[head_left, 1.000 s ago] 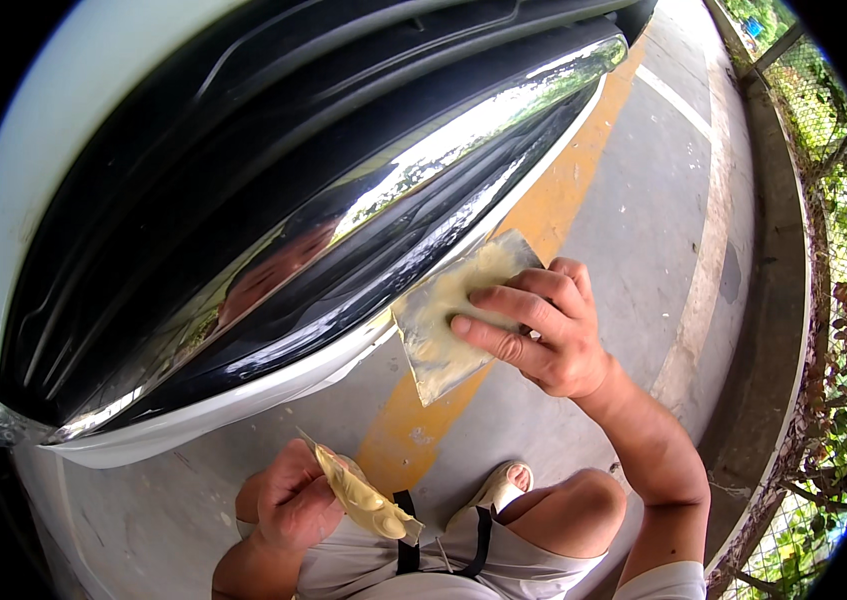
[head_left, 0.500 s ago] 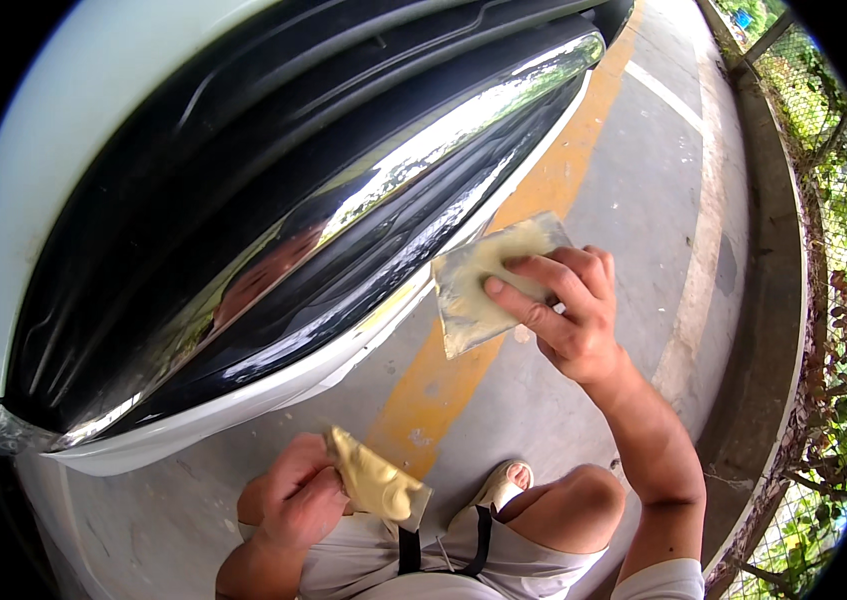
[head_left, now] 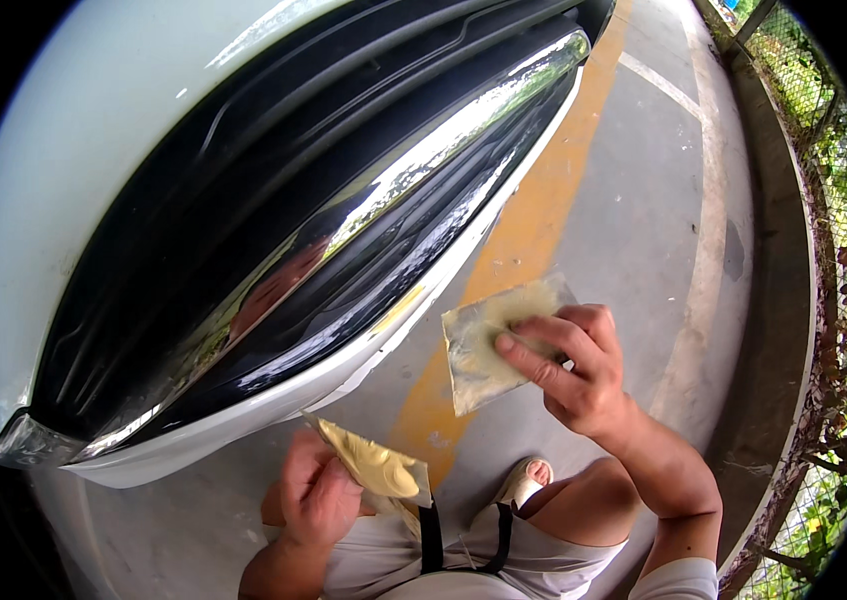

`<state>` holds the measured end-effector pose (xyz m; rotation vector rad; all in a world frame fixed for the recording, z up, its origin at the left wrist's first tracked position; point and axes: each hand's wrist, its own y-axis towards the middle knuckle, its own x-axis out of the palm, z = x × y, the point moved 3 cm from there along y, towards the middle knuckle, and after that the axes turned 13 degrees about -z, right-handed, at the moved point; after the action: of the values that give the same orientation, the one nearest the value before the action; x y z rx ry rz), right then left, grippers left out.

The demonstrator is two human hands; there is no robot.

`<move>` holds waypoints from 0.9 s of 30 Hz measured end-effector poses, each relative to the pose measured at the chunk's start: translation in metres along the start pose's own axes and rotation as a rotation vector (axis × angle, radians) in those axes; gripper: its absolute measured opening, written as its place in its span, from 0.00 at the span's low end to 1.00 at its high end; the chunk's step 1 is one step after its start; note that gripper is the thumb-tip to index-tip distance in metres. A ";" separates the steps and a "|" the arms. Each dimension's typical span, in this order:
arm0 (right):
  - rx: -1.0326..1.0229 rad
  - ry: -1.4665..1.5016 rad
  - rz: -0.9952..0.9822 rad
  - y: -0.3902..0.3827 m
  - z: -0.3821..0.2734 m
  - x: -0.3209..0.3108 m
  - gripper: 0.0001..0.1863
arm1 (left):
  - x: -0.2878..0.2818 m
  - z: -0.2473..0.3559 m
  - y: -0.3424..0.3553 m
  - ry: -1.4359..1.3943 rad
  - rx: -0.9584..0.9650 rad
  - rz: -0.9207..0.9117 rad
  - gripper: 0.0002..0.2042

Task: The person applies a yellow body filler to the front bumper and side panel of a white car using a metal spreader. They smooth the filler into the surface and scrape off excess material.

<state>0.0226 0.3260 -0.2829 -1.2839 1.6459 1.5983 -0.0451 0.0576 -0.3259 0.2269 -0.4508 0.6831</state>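
My right hand (head_left: 588, 375) grips a thin square spreader (head_left: 475, 360) smeared with pale putty, fingers pressed on its face, held off the car's front at the right. Lower left, my left hand (head_left: 313, 490) pinches another thin plate with a thick mound of yellow putty (head_left: 368, 460) on it, below the white bumper edge (head_left: 143, 455). A yellowish patch (head_left: 398, 308) shows on that white edge, beside the black grille (head_left: 193, 220) and its shiny chrome strip (head_left: 453, 120).
The car's white body (head_left: 43, 180) fills the left. Grey ground with a yellow painted stripe (head_left: 533, 225) and white lines runs below and right. A low concrete curb (head_left: 778, 300) and a mesh fence (head_left: 823, 150) with plants line the right side. My legs and sandalled foot are below.
My right hand with its spreader has dropped and moved away from the bumper edge, exposing the yellowish patch there. The view has shifted slightly. Both hands still hold their plates.
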 end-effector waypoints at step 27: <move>-0.125 -0.159 0.116 0.010 0.031 0.038 0.25 | -0.015 -0.004 -0.021 0.088 -0.042 -0.050 0.09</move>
<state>-0.0103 0.3438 -0.3163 -1.1052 1.5690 1.8482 -0.0406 0.0341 -0.3376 0.1671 -0.3733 0.6315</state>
